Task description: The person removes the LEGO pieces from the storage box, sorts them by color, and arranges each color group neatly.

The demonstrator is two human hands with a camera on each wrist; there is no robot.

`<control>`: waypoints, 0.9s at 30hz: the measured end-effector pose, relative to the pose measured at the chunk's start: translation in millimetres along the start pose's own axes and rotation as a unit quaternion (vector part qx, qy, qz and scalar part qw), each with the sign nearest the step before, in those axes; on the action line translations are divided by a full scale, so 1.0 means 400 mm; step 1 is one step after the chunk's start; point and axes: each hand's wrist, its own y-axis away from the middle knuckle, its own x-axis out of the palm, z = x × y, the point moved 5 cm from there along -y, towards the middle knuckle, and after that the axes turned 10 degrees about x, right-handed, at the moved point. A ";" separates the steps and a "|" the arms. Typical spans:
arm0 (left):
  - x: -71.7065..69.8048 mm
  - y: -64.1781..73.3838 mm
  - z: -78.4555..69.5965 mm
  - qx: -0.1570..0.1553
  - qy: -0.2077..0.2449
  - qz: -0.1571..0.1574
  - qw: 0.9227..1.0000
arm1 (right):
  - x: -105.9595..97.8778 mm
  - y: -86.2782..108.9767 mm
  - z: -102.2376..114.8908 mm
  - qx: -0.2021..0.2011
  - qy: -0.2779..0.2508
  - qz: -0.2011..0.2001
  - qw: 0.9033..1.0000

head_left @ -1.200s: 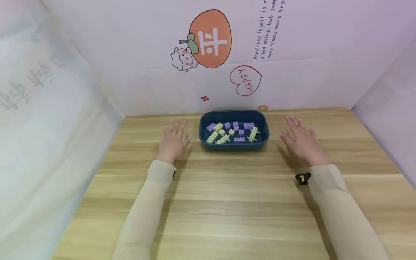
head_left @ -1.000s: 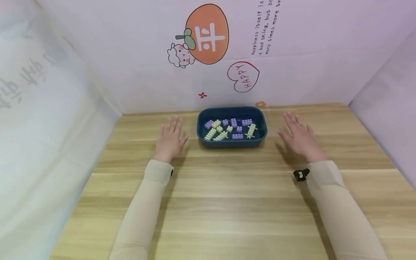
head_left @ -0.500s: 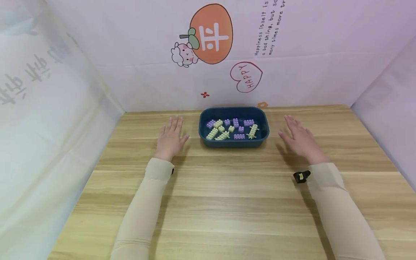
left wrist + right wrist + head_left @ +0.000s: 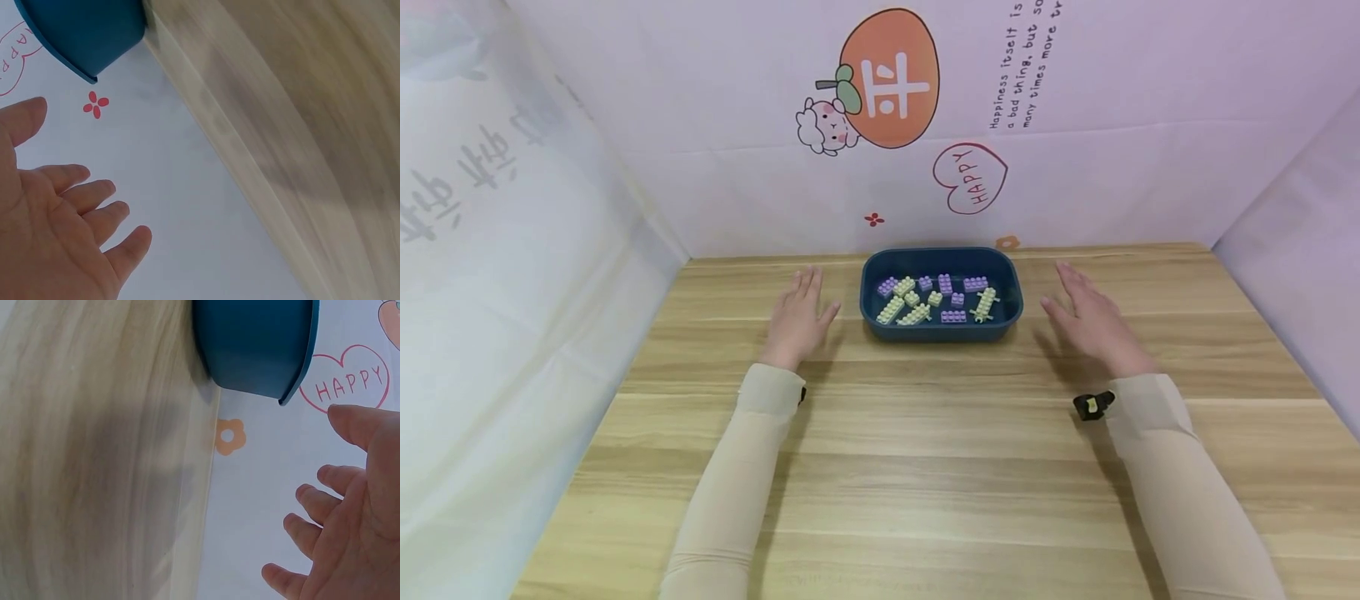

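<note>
Hands [image 4: 797,321] [image 4: 1093,321] flank tray [image 4: 942,329], each near its end.

Wrist views cut off the tray [image 4: 87,31]; its bricks [image 4: 940,300] hidden there.

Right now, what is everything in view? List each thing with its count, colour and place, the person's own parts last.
Tray: one, dark blue, far middle of the table.
Purple bricks: about six, in the tray.
Pale yellow-green bricks: about six, in the tray.
Table: one, light wood.
Wall stickers: orange fruit, sheep, red HAPPY heart, small flowers, on the back wall.
Left hand: open, left of the tray.
Right hand: open, right of the tray.
</note>
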 end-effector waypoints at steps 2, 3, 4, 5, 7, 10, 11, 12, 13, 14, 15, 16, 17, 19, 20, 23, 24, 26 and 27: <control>0.000 -0.005 -0.004 0.001 0.012 -0.011 1.000 | 0.000 -0.003 0.004 -0.006 -0.007 -0.003 1.000; 0.000 -0.008 -0.005 0.001 0.018 -0.016 1.000 | 0.001 -0.004 0.006 -0.007 -0.011 -0.004 1.000; 0.000 -0.011 -0.007 0.003 0.023 -0.022 1.000 | 0.001 -0.006 0.009 -0.007 -0.015 -0.004 1.000; 0.001 -0.014 -0.009 0.004 0.029 -0.027 0.999 | 0.002 -0.008 0.010 -0.006 -0.018 -0.003 1.000; 0.003 -0.020 -0.011 0.006 0.040 -0.035 0.999 | 0.003 -0.010 0.013 0.000 -0.028 -0.001 1.000; 0.006 -0.026 -0.019 0.008 0.062 -0.043 0.997 | 0.006 -0.013 0.020 0.009 -0.042 0.004 0.999; 0.007 -0.028 -0.021 0.008 0.070 -0.043 0.997 | 0.007 -0.014 0.021 0.010 -0.046 0.005 0.999; 0.009 -0.031 -0.023 0.006 0.077 -0.042 0.996 | 0.009 -0.015 0.023 0.010 -0.050 0.006 0.999; 0.009 -0.033 -0.026 0.005 0.085 -0.042 0.995 | 0.011 -0.017 0.025 0.010 -0.053 0.007 0.999; 0.011 -0.035 -0.029 0.004 0.092 -0.042 0.995 | 0.012 -0.019 0.027 0.009 -0.056 0.007 0.998; 0.012 -0.038 -0.031 0.002 0.097 -0.041 0.994 | 0.014 -0.019 0.029 0.009 -0.059 0.008 0.998; 0.014 -0.040 -0.033 0.000 0.103 -0.041 0.994 | 0.016 -0.020 0.031 0.008 -0.061 0.009 0.998; 0.016 -0.043 -0.035 0.000 0.108 -0.042 0.993 | 0.018 -0.021 0.032 0.008 -0.063 0.010 0.998; 0.020 -0.047 -0.038 -0.001 0.116 -0.044 0.992 | 0.022 -0.023 0.034 0.010 -0.066 0.011 0.998; 0.022 -0.049 -0.040 -0.001 0.119 -0.045 0.992 | 0.023 -0.024 0.036 0.011 -0.067 0.011 0.998; 0.028 -0.055 -0.045 0.001 0.130 -0.047 0.990 | 0.029 -0.027 0.040 0.016 -0.073 0.013 0.997; 0.030 -0.056 -0.046 0.002 0.133 -0.048 0.990 | 0.031 -0.028 0.041 0.017 -0.075 0.014 0.997; 0.033 -0.059 -0.051 0.003 0.139 -0.051 0.989 | 0.034 -0.029 0.045 0.020 -0.079 0.016 0.997; 0.035 -0.061 -0.053 0.004 0.143 -0.052 0.988 | 0.035 -0.029 0.048 0.021 -0.081 0.017 0.996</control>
